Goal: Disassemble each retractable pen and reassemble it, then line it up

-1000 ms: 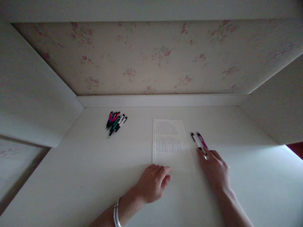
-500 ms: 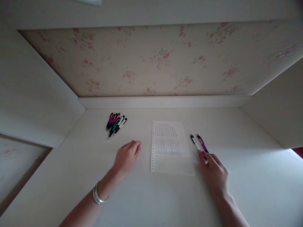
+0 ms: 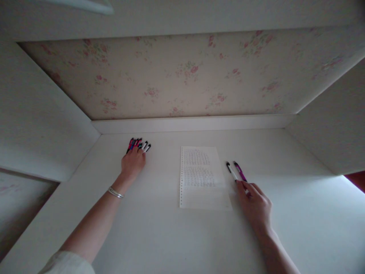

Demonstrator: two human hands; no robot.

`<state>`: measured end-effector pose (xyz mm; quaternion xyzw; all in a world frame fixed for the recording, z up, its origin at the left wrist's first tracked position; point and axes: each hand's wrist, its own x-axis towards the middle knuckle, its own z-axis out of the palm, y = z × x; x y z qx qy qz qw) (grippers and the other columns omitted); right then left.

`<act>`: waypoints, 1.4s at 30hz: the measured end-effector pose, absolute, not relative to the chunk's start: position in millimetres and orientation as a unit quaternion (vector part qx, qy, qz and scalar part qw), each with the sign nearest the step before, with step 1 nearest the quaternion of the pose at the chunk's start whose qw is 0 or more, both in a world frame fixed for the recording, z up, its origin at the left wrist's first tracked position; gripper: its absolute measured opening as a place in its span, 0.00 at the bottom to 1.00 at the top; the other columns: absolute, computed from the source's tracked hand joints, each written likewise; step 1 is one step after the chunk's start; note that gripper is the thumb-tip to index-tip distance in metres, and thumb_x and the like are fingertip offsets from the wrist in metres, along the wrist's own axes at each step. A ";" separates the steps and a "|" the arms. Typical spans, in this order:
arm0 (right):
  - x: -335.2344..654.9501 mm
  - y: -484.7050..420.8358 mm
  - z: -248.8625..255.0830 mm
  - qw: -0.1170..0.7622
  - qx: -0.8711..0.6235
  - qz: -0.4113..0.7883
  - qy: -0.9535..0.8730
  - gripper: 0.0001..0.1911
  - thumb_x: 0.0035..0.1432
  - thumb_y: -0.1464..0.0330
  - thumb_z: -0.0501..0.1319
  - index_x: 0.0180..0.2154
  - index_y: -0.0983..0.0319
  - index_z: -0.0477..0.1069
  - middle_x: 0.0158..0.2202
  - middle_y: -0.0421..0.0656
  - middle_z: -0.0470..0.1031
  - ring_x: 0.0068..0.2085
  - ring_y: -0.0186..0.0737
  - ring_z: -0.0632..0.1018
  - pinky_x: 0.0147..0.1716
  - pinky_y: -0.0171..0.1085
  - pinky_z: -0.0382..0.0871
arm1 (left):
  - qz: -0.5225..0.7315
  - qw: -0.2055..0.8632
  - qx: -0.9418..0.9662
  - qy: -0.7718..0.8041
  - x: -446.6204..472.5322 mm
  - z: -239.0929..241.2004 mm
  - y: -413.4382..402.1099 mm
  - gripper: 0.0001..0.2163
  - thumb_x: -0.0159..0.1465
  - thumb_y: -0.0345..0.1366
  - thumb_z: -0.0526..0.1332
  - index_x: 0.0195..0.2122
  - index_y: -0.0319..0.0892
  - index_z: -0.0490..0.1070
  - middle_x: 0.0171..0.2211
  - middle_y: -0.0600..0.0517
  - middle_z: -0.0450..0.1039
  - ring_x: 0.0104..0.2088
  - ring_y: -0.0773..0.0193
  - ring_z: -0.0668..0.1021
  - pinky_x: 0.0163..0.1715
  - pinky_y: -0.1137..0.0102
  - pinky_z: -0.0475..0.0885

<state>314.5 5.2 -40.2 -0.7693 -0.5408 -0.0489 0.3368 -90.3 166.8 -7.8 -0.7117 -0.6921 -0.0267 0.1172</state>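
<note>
At the left, my left hand lies over a cluster of pens with red, blue, white and black parts. Its fingertips are hidden among them, so I cannot tell whether it grips one. On the right, my right hand is closed at the lower end of a white pen with a black tip. Beside that pen lies a purple pen, its lower end hidden by the fingers. A sheet of handwritten paper with punched holes along its left edge lies flat between my hands.
The white desk top is bounded by a low white ledge at the back. Behind it is a floral panel, and white side walls close in at left and right.
My left hand has moved forward and left, from beside the paper onto the pen cluster. My right hand stays by the white and purple pens. The view has shifted slightly.
</note>
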 end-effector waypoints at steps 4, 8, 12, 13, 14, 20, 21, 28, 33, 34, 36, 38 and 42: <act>314.4 5.9 -39.6 0.339 -0.780 -0.042 -0.524 0.23 0.63 0.52 0.54 0.34 0.61 0.79 0.30 0.40 0.78 0.23 0.32 0.74 0.24 0.31 0.62 | -0.044 0.110 -0.701 -0.703 -89.8 -12.8 166.6 0.18 0.69 0.36 0.47 0.42 0.35 0.76 0.45 0.37 0.74 0.42 0.46 0.79 0.36 0.59 0.74; 314.8 5.7 -38.7 0.346 -0.779 -0.029 -0.522 0.24 0.63 0.51 0.53 0.34 0.62 0.79 0.30 0.41 0.79 0.22 0.31 0.73 0.24 0.31 0.63 | -0.068 0.102 -0.689 -0.714 -85.2 -14.3 161.0 0.18 0.69 0.36 0.46 0.43 0.35 0.75 0.44 0.36 0.75 0.42 0.46 0.78 0.39 0.58 0.73; 315.3 5.1 -38.4 0.353 -0.777 -0.036 -0.520 0.25 0.63 0.50 0.53 0.34 0.62 0.79 0.30 0.42 0.78 0.22 0.32 0.73 0.25 0.31 0.63 | -0.106 0.087 -0.681 -0.719 -79.7 -7.9 150.5 0.18 0.70 0.36 0.45 0.45 0.34 0.73 0.42 0.36 0.75 0.44 0.45 0.78 0.42 0.57 0.72; 315.2 4.9 -38.2 0.356 -0.775 -0.039 -0.521 0.26 0.63 0.50 0.53 0.34 0.62 0.79 0.30 0.42 0.78 0.22 0.32 0.73 0.25 0.31 0.63 | -0.120 0.079 -0.678 -0.721 -78.5 -4.9 147.8 0.19 0.71 0.36 0.44 0.45 0.34 0.72 0.41 0.35 0.76 0.44 0.44 0.78 0.41 0.57 0.72; 315.2 4.6 -37.9 0.360 -0.773 -0.040 -0.521 0.26 0.63 0.50 0.53 0.34 0.62 0.79 0.30 0.42 0.78 0.22 0.32 0.73 0.25 0.31 0.63 | -0.138 0.069 -0.674 -0.722 -77.5 -1.7 145.0 0.18 0.71 0.37 0.44 0.46 0.34 0.72 0.39 0.36 0.76 0.43 0.44 0.78 0.40 0.58 0.72; 311.8 2.1 -32.5 0.378 -0.775 -0.053 -0.505 0.27 0.63 0.49 0.53 0.33 0.64 0.79 0.28 0.44 0.78 0.23 0.35 0.74 0.25 0.32 0.63 | -0.247 -0.045 -0.671 -0.697 -67.7 5.1 123.4 0.15 0.70 0.39 0.49 0.51 0.37 0.67 0.39 0.43 0.78 0.38 0.55 0.81 0.36 0.66 0.73; 310.0 1.7 -31.3 0.383 -0.777 -0.052 -0.497 0.28 0.62 0.49 0.54 0.33 0.64 0.79 0.27 0.44 0.77 0.23 0.35 0.74 0.25 0.33 0.63 | -0.256 -0.066 -0.674 -0.690 -64.2 3.1 117.8 0.15 0.70 0.40 0.50 0.52 0.38 0.66 0.37 0.45 0.78 0.35 0.57 0.81 0.35 0.68 0.73; 274.0 0.2 -24.8 0.439 -0.759 0.079 -0.474 0.24 0.60 0.49 0.57 0.34 0.63 0.79 0.23 0.43 0.77 0.24 0.39 0.76 0.27 0.34 0.66 | -0.448 -0.479 -0.504 -0.562 -19.4 -2.4 72.5 0.16 0.59 0.47 0.66 0.39 0.40 0.70 0.29 0.54 0.75 0.27 0.66 0.78 0.29 0.72 0.73; 224.9 1.6 -15.2 0.449 -0.669 0.304 -0.509 0.21 0.63 0.51 0.55 0.36 0.61 0.76 0.23 0.40 0.73 0.22 0.34 0.71 0.23 0.32 0.63 | -0.527 -0.615 -0.297 -0.505 16.6 2.3 49.8 0.18 0.54 0.45 0.71 0.37 0.40 0.68 0.27 0.54 0.77 0.26 0.66 0.79 0.30 0.74 0.74; 215.6 2.9 -13.1 0.449 -0.648 0.355 -0.502 0.22 0.64 0.51 0.54 0.35 0.61 0.75 0.24 0.40 0.73 0.21 0.33 0.68 0.21 0.32 0.60 | -0.535 -0.625 -0.273 -0.499 22.1 1.4 45.8 0.18 0.54 0.44 0.71 0.36 0.40 0.68 0.25 0.54 0.77 0.25 0.67 0.79 0.29 0.75 0.74; 200.3 5.9 -9.8 0.442 -0.616 0.451 -0.472 0.23 0.64 0.50 0.52 0.35 0.61 0.73 0.25 0.39 0.74 0.19 0.31 0.65 0.18 0.31 0.56 | -0.539 -0.649 -0.244 -0.478 30.6 -2.0 37.9 0.17 0.55 0.44 0.71 0.36 0.40 0.67 0.25 0.54 0.76 0.25 0.67 0.79 0.28 0.76 0.74; 190.6 8.3 -8.3 0.436 -0.588 0.497 -0.467 0.24 0.65 0.49 0.52 0.31 0.62 0.72 0.23 0.39 0.72 0.20 0.31 0.64 0.18 0.31 0.55 | -0.543 -0.666 -0.225 -0.460 36.2 -5.9 30.5 0.17 0.56 0.43 0.71 0.36 0.40 0.67 0.26 0.54 0.77 0.25 0.68 0.80 0.28 0.76 0.74; 185.8 6.2 -10.6 0.405 -0.571 0.506 -0.504 0.28 0.65 0.50 0.53 0.21 0.62 0.66 0.19 0.38 0.67 0.22 0.31 0.65 0.22 0.31 0.57 | -0.529 -0.684 -0.223 -0.449 41.8 -11.5 18.9 0.17 0.56 0.45 0.71 0.36 0.41 0.66 0.25 0.55 0.76 0.24 0.67 0.79 0.26 0.76 0.73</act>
